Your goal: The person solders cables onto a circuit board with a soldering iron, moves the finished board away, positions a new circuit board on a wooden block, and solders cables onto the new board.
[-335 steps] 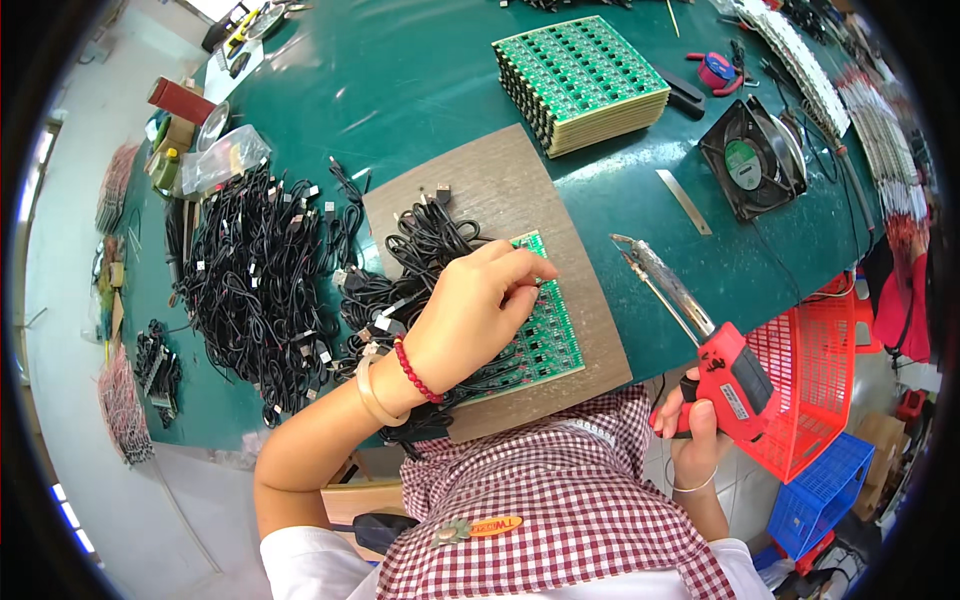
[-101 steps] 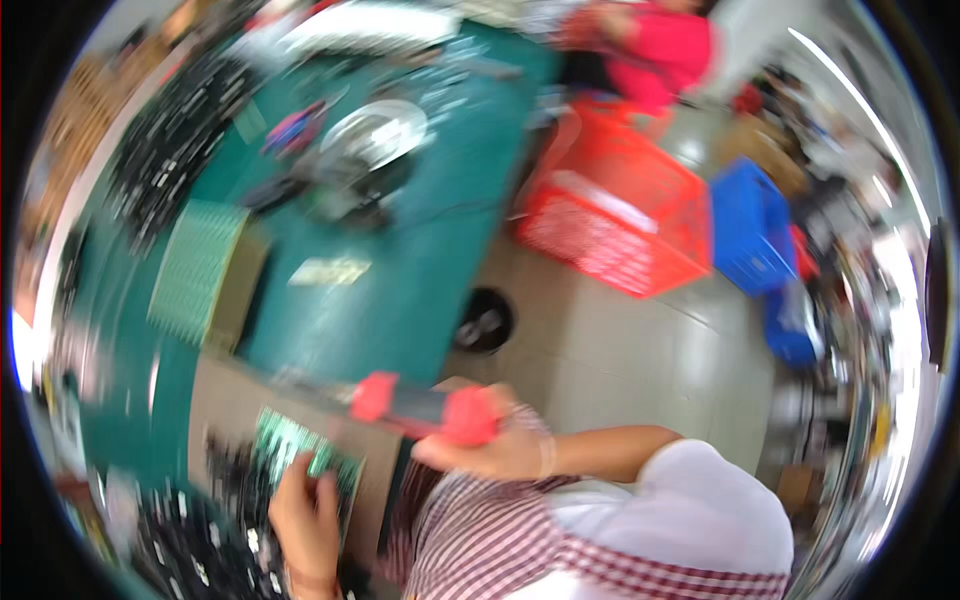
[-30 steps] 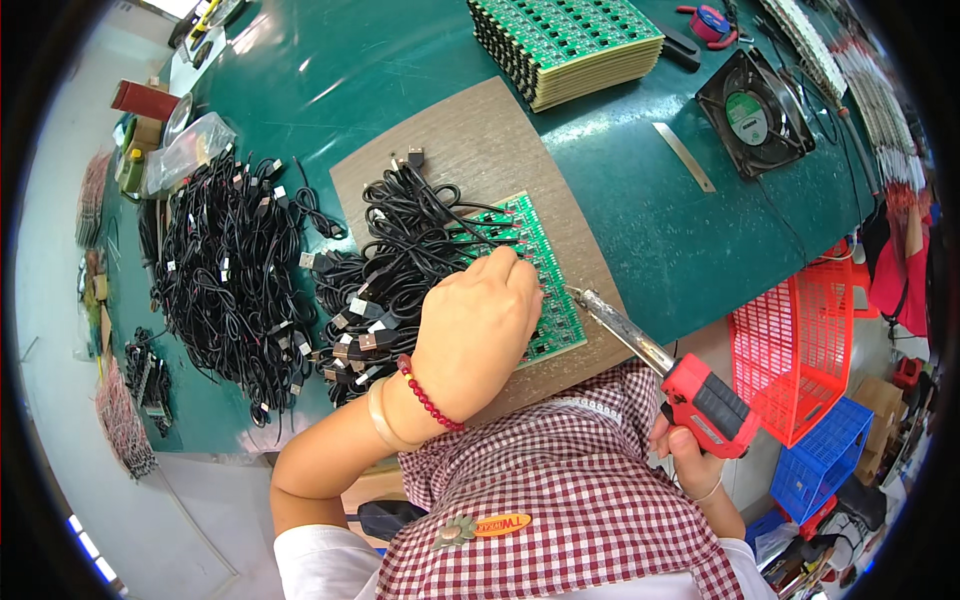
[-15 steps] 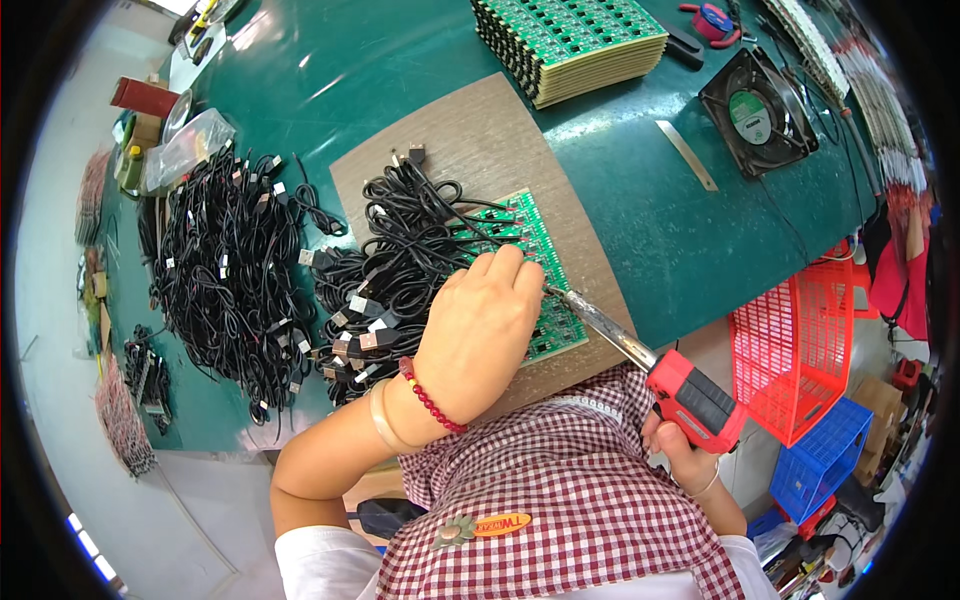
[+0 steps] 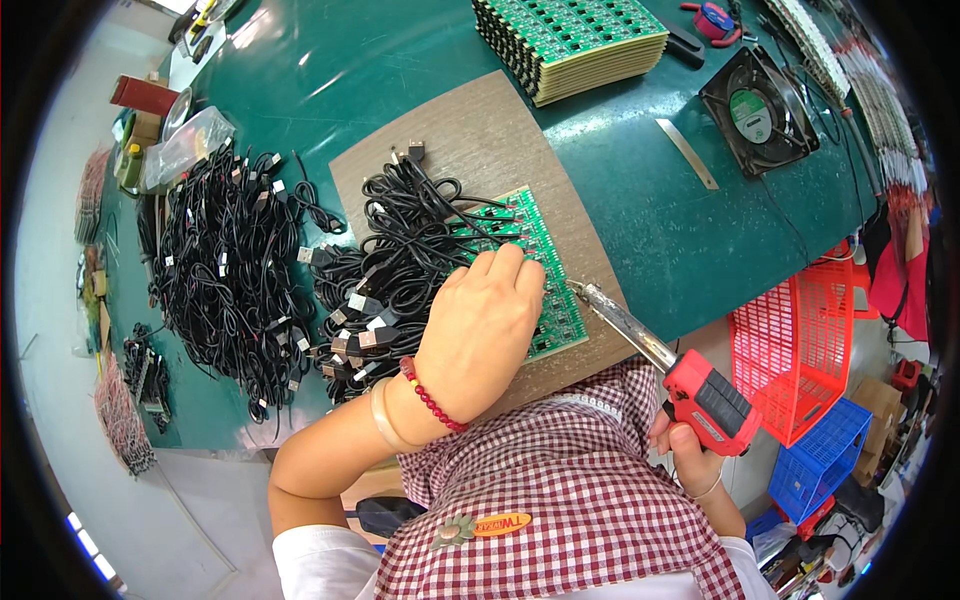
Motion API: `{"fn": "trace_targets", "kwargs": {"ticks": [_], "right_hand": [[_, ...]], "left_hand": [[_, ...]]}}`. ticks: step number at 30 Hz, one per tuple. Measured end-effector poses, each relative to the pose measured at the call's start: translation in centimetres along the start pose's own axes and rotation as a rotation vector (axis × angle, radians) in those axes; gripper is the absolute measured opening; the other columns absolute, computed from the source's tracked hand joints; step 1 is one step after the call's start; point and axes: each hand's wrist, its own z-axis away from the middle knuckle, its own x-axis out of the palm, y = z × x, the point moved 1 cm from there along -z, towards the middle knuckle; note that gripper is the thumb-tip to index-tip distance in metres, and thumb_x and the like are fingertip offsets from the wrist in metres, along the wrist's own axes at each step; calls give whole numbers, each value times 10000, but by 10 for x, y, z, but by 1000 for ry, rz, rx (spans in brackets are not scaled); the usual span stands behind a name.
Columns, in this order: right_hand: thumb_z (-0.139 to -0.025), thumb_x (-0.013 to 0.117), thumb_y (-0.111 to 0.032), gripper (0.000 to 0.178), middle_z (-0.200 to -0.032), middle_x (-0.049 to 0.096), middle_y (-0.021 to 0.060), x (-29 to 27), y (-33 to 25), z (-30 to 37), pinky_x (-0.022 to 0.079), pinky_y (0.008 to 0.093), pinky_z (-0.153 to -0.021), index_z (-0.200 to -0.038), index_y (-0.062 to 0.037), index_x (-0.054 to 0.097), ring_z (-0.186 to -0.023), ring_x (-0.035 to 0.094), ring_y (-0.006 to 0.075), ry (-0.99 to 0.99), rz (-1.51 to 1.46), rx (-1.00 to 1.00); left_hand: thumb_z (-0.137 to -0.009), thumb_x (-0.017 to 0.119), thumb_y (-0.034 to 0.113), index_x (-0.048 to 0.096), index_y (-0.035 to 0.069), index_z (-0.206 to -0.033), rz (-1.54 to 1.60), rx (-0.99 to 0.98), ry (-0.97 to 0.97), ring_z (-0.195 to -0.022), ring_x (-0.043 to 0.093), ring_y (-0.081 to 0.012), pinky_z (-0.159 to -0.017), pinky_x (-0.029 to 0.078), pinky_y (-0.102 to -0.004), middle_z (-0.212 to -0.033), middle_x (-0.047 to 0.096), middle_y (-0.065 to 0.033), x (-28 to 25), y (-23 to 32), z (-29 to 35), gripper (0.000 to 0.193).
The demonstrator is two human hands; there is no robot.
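A green circuit board [image 5: 556, 318] lies on a brown mat [image 5: 465, 115], with black cables [image 5: 405, 235] running onto its far and left parts. My left hand [image 5: 483, 318] rests over the middle of the board, fingers bent and pressed together. Whatever the fingertips pinch is hidden beneath them. In my right hand [image 5: 690, 455] is a red and black soldering iron [image 5: 708, 398], gripped by its handle. Its metal tip points at the board's right edge, a little apart from my left fingertips. USB plugs show on the cables beside my left wrist.
A large heap of black USB cables [image 5: 225, 285] covers the table's left side. Beyond the mat stands a stack of circuit boards [image 5: 575, 50]. To the right are a thin metal strip [image 5: 687, 155], a fan [image 5: 757, 112], a red crate [image 5: 795, 345] and a blue crate [image 5: 820, 458].
The soldering iron has drawn back to the right, its tip moving away from my left fingertips. My left hand has stayed almost in place.
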Motion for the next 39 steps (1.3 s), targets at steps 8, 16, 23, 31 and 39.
{"fn": "trace_targets", "kwargs": {"ticks": [8,16,23,31,39], "right_hand": [[-883,618,-156,206,-814,631,64,1,-2,3,474,266,-622,-990,21,609,-690,565,107,12,-49,64],[-944,567,-286,472,-810,609,140,6,7,8,460,269,-546,-1250,48,433,-587,517,126,-40,13,-33],[-938,567,-314,458,-771,606,125,11,1,7,460,269,-545,-1192,52,461,-568,509,121,3,-24,22],[-879,606,-104,126,-756,599,47,12,-5,-4,456,255,-599,-914,17,605,-658,546,100,7,-69,46],[-877,604,-92,114,-753,592,36,14,-14,-10,450,271,-618,-909,17,600,-658,535,107,-36,33,94]], "left_hand": [[-788,645,83,534,35,-807,-34,12,2,-722,571,-276,-629,486,-375,-781,505,-107,1,-1,0,122],[-781,658,98,565,62,-767,10,-40,-19,-605,596,-280,-566,497,-380,-714,581,-78,-4,2,0,101],[-782,658,83,554,54,-788,52,-61,49,-617,596,-284,-569,491,-378,-724,572,-93,1,-1,1,108],[-793,649,83,544,39,-810,37,-48,12,-650,596,-289,-585,482,-385,-749,549,-111,1,-1,0,115],[-800,648,92,551,38,-816,21,-43,10,-658,589,-293,-601,482,-387,-767,550,-114,2,-1,0,112]]}}
